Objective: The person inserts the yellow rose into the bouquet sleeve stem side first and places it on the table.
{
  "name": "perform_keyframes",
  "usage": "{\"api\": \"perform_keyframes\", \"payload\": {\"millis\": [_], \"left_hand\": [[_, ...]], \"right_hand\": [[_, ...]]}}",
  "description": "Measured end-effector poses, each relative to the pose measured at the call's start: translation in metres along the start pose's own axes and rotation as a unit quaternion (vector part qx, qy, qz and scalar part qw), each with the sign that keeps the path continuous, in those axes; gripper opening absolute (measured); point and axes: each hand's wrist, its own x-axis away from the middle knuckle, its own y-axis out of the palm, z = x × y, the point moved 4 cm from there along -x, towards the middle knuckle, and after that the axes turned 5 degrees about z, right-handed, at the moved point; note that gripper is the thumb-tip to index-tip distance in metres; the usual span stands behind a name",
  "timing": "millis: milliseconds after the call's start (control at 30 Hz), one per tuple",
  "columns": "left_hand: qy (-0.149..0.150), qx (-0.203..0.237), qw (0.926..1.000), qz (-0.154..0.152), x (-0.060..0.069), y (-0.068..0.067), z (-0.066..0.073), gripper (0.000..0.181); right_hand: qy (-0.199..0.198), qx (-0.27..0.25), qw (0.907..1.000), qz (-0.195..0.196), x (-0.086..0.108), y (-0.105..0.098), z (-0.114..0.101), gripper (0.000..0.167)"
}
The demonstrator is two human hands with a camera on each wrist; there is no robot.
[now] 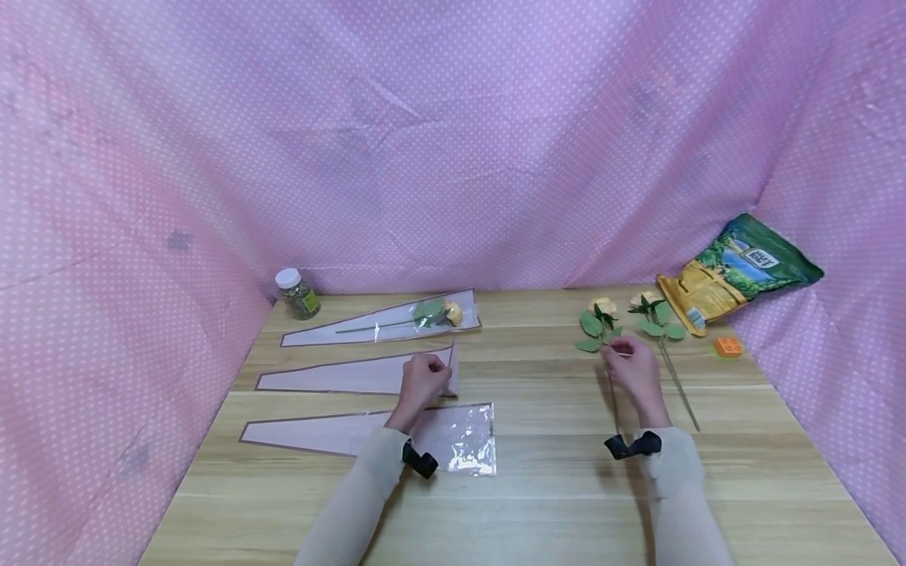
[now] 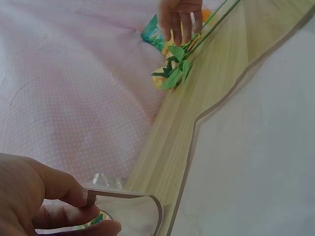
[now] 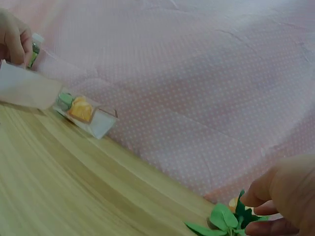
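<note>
My left hand [image 1: 423,379] pinches the upper layer of the middle clear flower sleeve [image 1: 340,376] at its wide end, with thumb and fingertips. In the left wrist view that sleeve's brown-edged mouth [image 2: 142,195] is lifted and curved apart. My right hand [image 1: 633,373] reaches down over the nearer of two yellow roses [image 1: 603,306], by its green leaves [image 3: 224,216]. Its thumb and fingers stand apart around the leaves and upper stem; a firm hold does not show. The second rose [image 1: 646,300] lies just right of the hand, its stem slanting toward the front.
Behind the middle sleeve, another sleeve [image 1: 463,303] holds a rose. A third, flat sleeve [image 1: 474,448] lies in front, partly under my left forearm. A white-capped jar [image 1: 299,295] stands back left. A green-yellow bag [image 1: 743,263] and orange block [image 1: 727,347] are at the right.
</note>
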Motion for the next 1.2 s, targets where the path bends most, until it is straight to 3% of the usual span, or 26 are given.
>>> {"api": "perform_keyframes", "payload": {"millis": [333, 400, 600, 833, 1000, 1200], "left_hand": [[0.003, -0.012, 0.9999, 0.005, -0.001, 0.001, -0.002, 0.011], [0.0, -0.012, 0.9999, 0.004, -0.001, 0.001, -0.002, 0.011], [-0.005, -0.012, 0.9999, 0.001, -0.001, 0.002, -0.004, 0.011], [-0.007, -0.007, 0.9999, 0.0, -0.001, 0.001, -0.003, 0.012], [-0.002, -0.012, 0.9999, 0.003, 0.0, 0.001, -0.003, 0.013], [-0.006, -0.01, 0.9999, 0.001, 0.0, 0.001, -0.003, 0.013]], "right_hand": [[-0.014, 0.091, 0.995, -0.038, 0.0, 0.003, 0.021, 0.042], [-0.02, 0.108, 0.9932, -0.038, 0.0, 0.002, 0.021, 0.045], [-0.033, 0.164, 0.9841, -0.058, -0.001, 0.002, 0.021, 0.032], [-0.02, 0.189, 0.9774, -0.093, 0.001, 0.001, 0.015, 0.044], [-0.008, 0.178, 0.9796, -0.092, 0.0, -0.001, 0.017, 0.045], [0.047, 0.078, 0.9901, -0.107, -0.002, 0.001, 0.024, 0.048]]}}
